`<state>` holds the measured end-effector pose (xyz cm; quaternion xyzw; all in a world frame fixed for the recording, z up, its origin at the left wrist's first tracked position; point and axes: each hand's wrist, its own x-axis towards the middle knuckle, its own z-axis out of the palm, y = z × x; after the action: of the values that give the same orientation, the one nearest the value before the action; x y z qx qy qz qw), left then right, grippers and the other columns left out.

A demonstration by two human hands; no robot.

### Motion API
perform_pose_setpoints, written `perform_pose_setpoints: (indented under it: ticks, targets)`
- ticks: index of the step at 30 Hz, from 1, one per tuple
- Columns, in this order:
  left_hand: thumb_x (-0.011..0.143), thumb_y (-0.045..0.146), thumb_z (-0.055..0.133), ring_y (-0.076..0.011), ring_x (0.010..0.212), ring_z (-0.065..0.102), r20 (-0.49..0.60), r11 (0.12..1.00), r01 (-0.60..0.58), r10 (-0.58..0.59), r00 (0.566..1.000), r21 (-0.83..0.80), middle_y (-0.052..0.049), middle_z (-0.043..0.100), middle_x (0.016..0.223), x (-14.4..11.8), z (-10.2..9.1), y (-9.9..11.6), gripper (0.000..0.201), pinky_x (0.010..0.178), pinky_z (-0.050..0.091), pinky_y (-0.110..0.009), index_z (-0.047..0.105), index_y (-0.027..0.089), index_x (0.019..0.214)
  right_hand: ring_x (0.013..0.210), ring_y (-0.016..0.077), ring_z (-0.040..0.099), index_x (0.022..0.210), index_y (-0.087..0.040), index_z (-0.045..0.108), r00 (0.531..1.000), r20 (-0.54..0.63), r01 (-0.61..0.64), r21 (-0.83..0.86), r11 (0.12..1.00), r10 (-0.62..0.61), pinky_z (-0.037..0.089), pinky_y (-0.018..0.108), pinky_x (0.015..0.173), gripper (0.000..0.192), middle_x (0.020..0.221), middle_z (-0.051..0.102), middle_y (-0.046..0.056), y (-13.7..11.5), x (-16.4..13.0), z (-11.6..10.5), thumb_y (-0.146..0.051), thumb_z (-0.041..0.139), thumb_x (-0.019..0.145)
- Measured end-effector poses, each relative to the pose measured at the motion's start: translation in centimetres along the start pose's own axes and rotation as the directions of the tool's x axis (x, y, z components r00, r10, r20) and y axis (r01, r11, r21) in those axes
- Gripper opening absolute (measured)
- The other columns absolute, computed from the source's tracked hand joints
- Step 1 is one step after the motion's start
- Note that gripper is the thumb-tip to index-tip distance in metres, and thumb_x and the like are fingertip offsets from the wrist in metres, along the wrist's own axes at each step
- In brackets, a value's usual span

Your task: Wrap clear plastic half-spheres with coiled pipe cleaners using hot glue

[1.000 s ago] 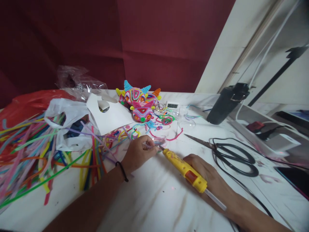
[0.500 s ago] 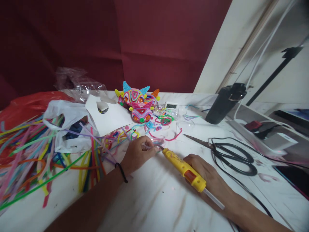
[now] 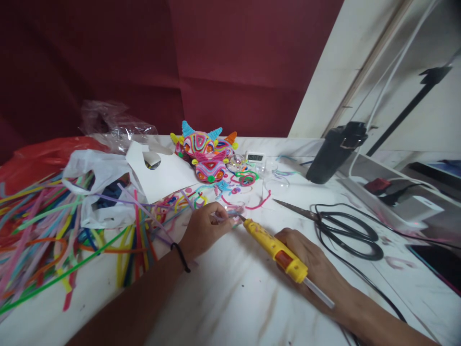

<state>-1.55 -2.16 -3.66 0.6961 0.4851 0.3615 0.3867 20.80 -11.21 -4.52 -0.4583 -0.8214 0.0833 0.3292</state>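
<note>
My right hand (image 3: 300, 252) is wrapped round a yellow glue gun (image 3: 275, 247), with a clear glue stick (image 3: 320, 292) poking out of its back end. The gun's nozzle points left, close to the fingertips of my left hand (image 3: 209, 223). Thumb and fingers of that hand are pinched together on something small that I cannot make out. Just beyond the fingertips lies a small clear round piece with pinkish bits (image 3: 235, 208). Colourful dragon-like heads (image 3: 207, 156) made of pipe cleaners, with blue and orange horns, sit farther back.
Pipe cleaners (image 3: 43, 230) are heaped at the left beside a white plastic bag (image 3: 97, 166) and cut white paper (image 3: 162, 170). Scissors (image 3: 324, 223), a cable, a black cylinder (image 3: 334, 156) and a phone (image 3: 437, 264) lie or stand at the right. A small digital display (image 3: 255, 157) stands behind.
Almost nothing differs. The glue gun's tip has shifted very slightly up and left with my right hand; my left hand keeps its pinch in place.
</note>
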Motion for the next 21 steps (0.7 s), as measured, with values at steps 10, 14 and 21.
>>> perform_pose_setpoints:
  ticks: [10, 14, 21]
  targets:
    - [0.069, 0.031, 0.063, -0.0067, 0.036, 0.035, 0.015, 0.999, 0.038, -0.037, 0.999, -0.029, 0.011, 0.038, 0.039, -0.03, -0.22, 0.38, 0.017, 0.038, 0.026, -0.017, 0.051, 0.02, 0.068, 0.069, 0.0173, 0.054, 0.091, -0.022, 0.047, 1.0, 0.009, -0.028, -0.001, 1.0, 0.028, 0.043, 0.031, 0.06, 0.009, 0.084, 0.056, 0.004, 0.41, -0.11, -0.11, -0.019, 0.039, 0.095]
    - [0.068, 0.031, 0.063, -0.0066, 0.037, 0.035, 0.014, 0.998, 0.051, -0.05, 0.999, -0.035, 0.011, 0.037, 0.04, -0.1, -0.2, 0.59, 0.016, 0.039, 0.025, -0.017, 0.051, 0.02, 0.068, 0.068, 0.0177, 0.054, 0.093, -0.023, 0.046, 1.0, 0.0, -0.017, -0.032, 0.999, 0.017, 0.043, 0.03, 0.058, 0.006, 0.082, 0.056, 0.003, 0.53, -0.23, -0.09, -0.018, 0.042, 0.092]
    - [0.067, 0.036, 0.064, -0.0068, 0.039, 0.035, 0.001, 0.997, 0.055, -0.055, 0.998, -0.055, 0.01, 0.038, 0.042, -0.12, -0.19, 0.61, 0.021, 0.04, 0.025, -0.018, 0.05, 0.02, 0.067, 0.068, 0.0182, 0.054, 0.092, -0.022, 0.045, 1.0, 0.015, -0.02, -0.02, 1.0, 0.02, 0.043, 0.031, 0.059, 0.006, 0.083, 0.055, 0.004, 0.67, -0.19, -0.28, -0.016, 0.044, 0.09]
